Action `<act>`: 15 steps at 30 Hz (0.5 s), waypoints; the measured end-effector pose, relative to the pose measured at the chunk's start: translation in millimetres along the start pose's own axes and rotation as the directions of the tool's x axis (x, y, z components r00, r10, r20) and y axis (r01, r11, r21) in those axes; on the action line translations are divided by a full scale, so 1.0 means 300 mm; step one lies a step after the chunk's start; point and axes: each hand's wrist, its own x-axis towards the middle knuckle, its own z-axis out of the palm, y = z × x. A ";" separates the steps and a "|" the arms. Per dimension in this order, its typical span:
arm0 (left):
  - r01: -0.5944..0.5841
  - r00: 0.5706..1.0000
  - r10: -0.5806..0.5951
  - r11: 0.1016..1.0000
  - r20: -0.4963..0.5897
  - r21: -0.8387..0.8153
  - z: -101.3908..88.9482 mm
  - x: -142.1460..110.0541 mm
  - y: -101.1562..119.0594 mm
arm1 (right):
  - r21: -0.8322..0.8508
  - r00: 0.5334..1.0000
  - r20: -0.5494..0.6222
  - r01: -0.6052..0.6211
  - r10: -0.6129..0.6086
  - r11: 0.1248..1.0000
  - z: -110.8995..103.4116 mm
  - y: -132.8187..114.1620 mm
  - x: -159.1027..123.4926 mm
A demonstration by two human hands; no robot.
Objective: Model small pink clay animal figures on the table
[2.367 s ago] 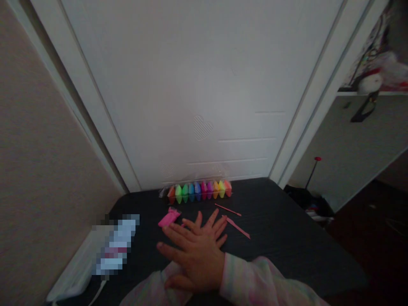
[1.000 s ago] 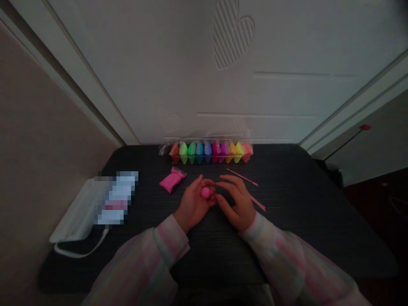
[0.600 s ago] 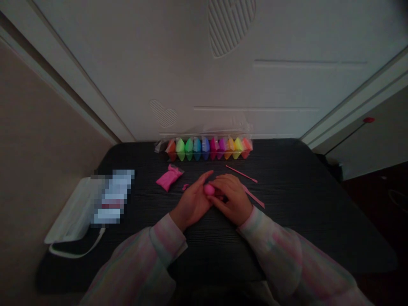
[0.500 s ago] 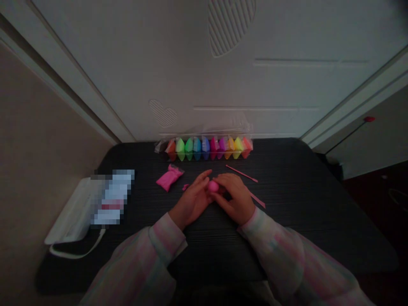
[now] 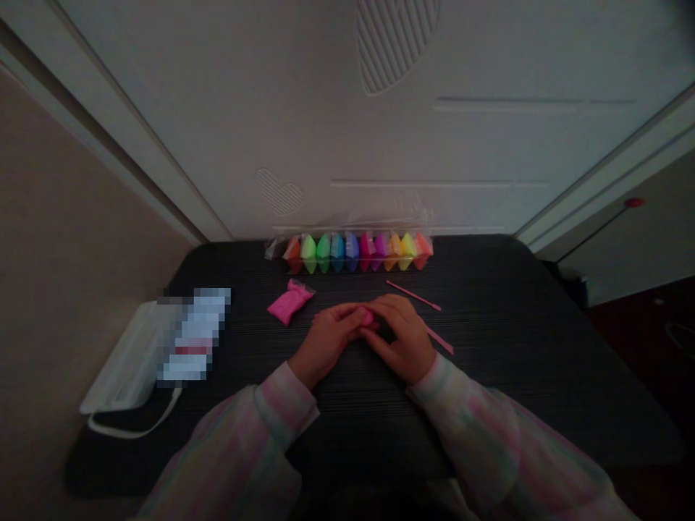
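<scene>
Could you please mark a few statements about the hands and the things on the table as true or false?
1. The left hand and right hand both touch the pink lump. True.
2. The pink packet lies to the right of both hands. False: it lies to the left, farther back on the table.
3. The row of coloured packets sits near the table's far edge. True.
4. The right hand holds the thin stick. False: it lies on the table beyond that hand.
5. A white cable is on the left. True.
</scene>
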 end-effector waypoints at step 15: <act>0.035 0.999 -0.031 0.992 0.043 -0.120 0.002 -0.002 -0.001 | 0.043 0.999 -0.041 -0.030 0.032 0.999 -0.007 -0.004 0.003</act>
